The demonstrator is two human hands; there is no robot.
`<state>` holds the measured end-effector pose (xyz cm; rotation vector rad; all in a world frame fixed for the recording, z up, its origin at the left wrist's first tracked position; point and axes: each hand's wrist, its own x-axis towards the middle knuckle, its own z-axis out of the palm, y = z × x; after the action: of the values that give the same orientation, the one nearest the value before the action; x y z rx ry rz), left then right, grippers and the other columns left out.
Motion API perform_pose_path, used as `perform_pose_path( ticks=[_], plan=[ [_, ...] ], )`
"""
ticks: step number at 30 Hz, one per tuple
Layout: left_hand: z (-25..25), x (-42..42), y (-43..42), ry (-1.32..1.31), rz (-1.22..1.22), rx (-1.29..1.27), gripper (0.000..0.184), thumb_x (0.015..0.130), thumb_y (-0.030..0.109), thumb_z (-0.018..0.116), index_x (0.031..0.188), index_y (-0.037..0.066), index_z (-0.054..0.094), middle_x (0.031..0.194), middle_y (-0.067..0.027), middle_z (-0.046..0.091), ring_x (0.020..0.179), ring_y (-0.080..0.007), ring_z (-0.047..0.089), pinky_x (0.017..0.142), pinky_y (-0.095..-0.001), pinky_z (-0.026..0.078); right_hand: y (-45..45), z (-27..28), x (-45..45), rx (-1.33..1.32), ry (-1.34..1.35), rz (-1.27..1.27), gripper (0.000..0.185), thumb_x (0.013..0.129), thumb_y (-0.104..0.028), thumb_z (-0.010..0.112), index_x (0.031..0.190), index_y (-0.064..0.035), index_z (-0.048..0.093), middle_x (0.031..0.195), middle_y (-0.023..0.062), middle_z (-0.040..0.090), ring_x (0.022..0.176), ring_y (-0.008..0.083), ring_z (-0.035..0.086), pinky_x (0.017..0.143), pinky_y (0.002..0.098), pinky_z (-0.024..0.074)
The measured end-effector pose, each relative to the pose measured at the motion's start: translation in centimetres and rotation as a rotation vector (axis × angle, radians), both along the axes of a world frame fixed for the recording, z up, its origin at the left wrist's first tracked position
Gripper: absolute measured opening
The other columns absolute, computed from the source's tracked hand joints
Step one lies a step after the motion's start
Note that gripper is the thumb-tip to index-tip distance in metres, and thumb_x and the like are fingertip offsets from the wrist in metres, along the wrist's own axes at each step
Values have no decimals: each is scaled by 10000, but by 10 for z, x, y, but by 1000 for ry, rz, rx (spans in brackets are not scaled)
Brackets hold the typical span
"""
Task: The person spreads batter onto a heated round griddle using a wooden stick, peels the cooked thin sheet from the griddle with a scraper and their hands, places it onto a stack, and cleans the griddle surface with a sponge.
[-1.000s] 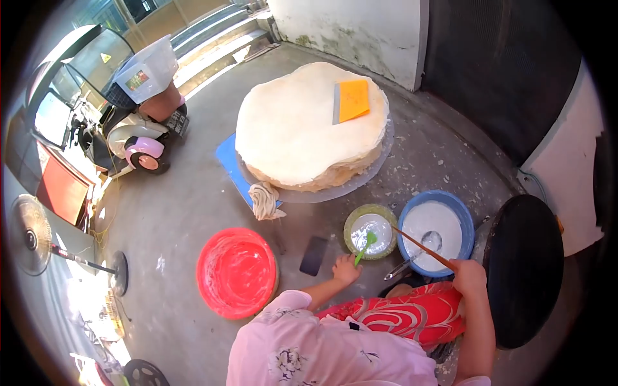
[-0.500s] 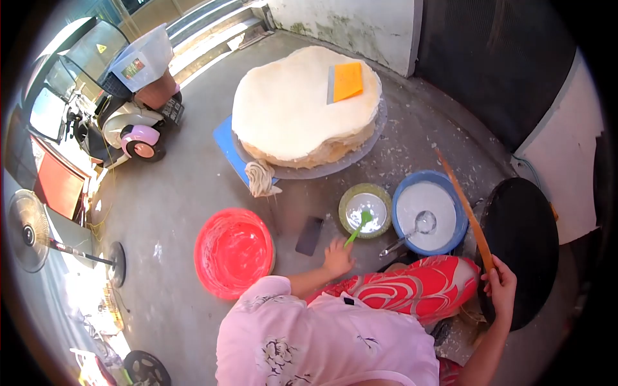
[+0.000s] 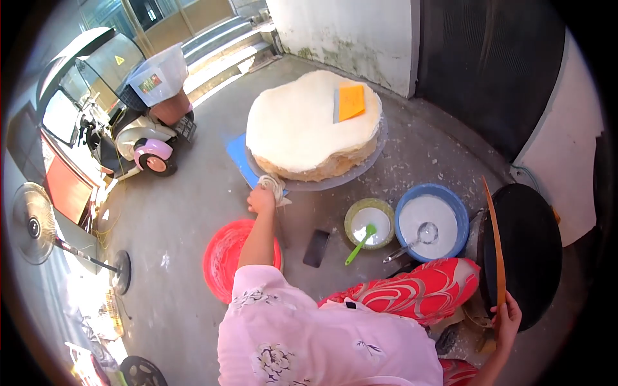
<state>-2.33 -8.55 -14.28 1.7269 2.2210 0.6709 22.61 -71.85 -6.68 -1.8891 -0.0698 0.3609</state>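
My left hand (image 3: 261,200) reaches forward and is closed on a crumpled pale cloth (image 3: 275,186) at the near edge of a round tray (image 3: 335,183). On that tray stands a thick stack of thin, pale flatbreads (image 3: 302,122). An orange scraper (image 3: 351,101) lies on top of the stack. My right hand (image 3: 507,315) grips the lower end of a long, thin wooden spatula (image 3: 496,238), held upright in front of a round black griddle (image 3: 531,251).
A red basin (image 3: 219,264) sits under my left arm. Nearby are a phone (image 3: 316,248), a green bowl (image 3: 351,222) with a green spatula (image 3: 362,243), and a blue basin (image 3: 463,219) of white batter with a ladle (image 3: 425,234). A fan (image 3: 33,225) and scooter (image 3: 138,138) stand left.
My left hand has left the green spatula's handle and moved forward-left onto the cloth. My right hand has lowered slightly with the wooden spatula, which is now more upright. The view has shifted a little.
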Motion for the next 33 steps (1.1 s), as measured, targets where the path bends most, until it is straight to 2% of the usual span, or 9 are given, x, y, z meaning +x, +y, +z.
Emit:
perform_pose_path(
  ticks=[5,8,13,15,20,24,27,29,33],
  plan=[
    [32,9,20,-922,-390,279,258,781,194,613,929,-17,597,677,-27,594,668,-165,580,580,-309,456,-17,-2,2,29,-18,-44,325,893,-110,449,1203,-16,461,686,63,593,407,62,448,379,167,351],
    [129,17,-33,-1519,-664,275,241,828,170,580,995,-4,564,857,-30,597,794,-133,560,662,-283,450,-21,-7,6,-5,19,-97,324,904,-115,435,1217,-35,453,713,68,599,429,71,475,381,161,358],
    [209,13,-129,-1848,-1062,618,415,855,332,523,1157,52,466,1117,-46,516,1014,-176,486,836,-346,397,-27,-17,4,135,58,-78,323,905,-115,433,1216,-32,452,719,72,603,435,73,482,391,158,366],
    [192,7,-159,-2163,-1016,139,504,836,474,471,1217,148,420,1239,-45,429,1117,-249,413,896,-479,349,-33,-29,6,154,56,-82,323,905,-114,434,1218,-35,451,718,68,602,440,70,482,397,156,367],
    [205,10,-205,-2067,-852,-325,537,835,455,478,1234,102,405,1250,-81,428,1118,-262,423,896,-487,353,-35,-44,1,182,77,-188,335,900,-113,445,1228,-44,444,716,57,601,455,59,480,410,152,367],
    [212,19,-213,-1818,-1387,-125,457,830,273,560,1187,14,438,1199,-122,463,1045,-244,492,868,-352,407,-40,-48,3,181,77,-181,357,879,-121,475,1226,-46,437,708,45,590,447,54,473,403,151,370],
    [238,24,-234,-1244,-1655,-26,355,828,208,563,1118,12,509,1145,-113,507,1039,-222,501,871,-340,399,-36,-41,0,160,101,-184,359,877,-116,476,1228,-49,434,710,43,586,442,53,469,402,153,372],
    [242,29,-236,-318,-1650,-76,356,851,199,526,1156,29,453,1072,-89,559,945,-187,546,799,-319,443,-35,-43,-1,150,100,-188,360,876,-114,477,1228,-51,433,707,41,584,436,53,466,399,154,372],
    [224,41,-242,-878,-1503,-773,366,833,197,566,1141,24,470,1085,-83,554,967,-176,543,821,-313,435,-40,-52,-3,183,83,-133,358,876,-104,469,1227,-39,431,704,47,583,434,56,465,387,159,367]
  ],
)
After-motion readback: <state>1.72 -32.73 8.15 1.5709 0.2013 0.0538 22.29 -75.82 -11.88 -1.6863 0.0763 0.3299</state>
